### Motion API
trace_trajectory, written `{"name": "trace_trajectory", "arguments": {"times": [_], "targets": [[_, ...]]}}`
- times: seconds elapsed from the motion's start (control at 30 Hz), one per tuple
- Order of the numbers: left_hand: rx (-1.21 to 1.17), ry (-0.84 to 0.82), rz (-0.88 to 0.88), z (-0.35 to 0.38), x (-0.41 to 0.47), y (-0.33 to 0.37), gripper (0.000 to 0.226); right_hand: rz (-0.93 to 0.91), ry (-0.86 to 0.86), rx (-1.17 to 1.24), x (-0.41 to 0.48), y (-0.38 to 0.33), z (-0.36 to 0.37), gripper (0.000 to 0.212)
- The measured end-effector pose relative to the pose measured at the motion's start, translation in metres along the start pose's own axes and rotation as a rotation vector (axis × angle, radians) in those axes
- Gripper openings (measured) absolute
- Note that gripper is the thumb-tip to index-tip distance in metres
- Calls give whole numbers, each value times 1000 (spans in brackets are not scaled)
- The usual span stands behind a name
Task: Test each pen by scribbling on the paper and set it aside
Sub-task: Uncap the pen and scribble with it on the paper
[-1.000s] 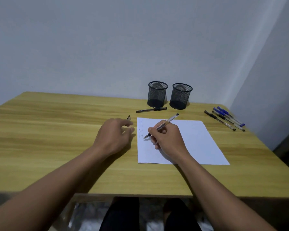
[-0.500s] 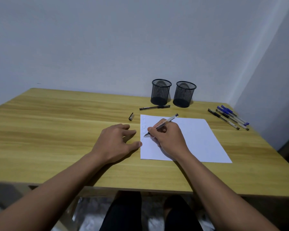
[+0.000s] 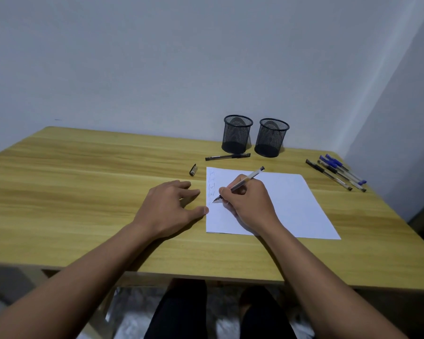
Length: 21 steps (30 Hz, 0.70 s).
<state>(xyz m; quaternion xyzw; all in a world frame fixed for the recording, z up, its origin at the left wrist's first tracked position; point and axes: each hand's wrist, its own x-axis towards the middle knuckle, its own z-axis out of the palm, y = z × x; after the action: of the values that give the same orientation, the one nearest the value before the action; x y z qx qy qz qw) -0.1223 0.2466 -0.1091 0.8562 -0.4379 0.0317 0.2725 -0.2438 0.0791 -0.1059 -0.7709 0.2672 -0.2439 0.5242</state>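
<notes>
A clear pen (image 3: 240, 185) is pinched in a closed writing grip by the right hand (image 3: 249, 204), slanted so that its tip is brought down at the left margin of the paper (image 3: 291, 206), just below a short column of scribbles (image 3: 211, 187); whether the tip is actually touching the sheet cannot be told for certain. The left hand (image 3: 170, 209) is laid flat and empty on the desk (image 3: 83, 192), fingers spread, its thumb touching the sheet's left edge, presumably so that the paper is kept from sliding. The cap (image 3: 193, 170) is left just beyond the sheet's far left corner, and a black pen (image 3: 227, 157) lies set aside before two mesh cups (image 3: 237, 134). The untested pens (image 3: 335, 173) are kept well apart near the desk's right edge. Most of the sheet is left blank, so ample room for further strokes is offered rightward and toward the near edge
</notes>
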Motion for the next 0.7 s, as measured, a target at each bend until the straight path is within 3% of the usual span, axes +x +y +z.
{"name": "trace_trajectory", "arguments": {"times": [0.4,0.7], "targets": [[-12,-7,-10,0,0,1,63,-20,91,-73,-3,-4,0,18],[-1,-11,-16,1,0,0,64,21,25,20,-5,-11,-4,19]]}}
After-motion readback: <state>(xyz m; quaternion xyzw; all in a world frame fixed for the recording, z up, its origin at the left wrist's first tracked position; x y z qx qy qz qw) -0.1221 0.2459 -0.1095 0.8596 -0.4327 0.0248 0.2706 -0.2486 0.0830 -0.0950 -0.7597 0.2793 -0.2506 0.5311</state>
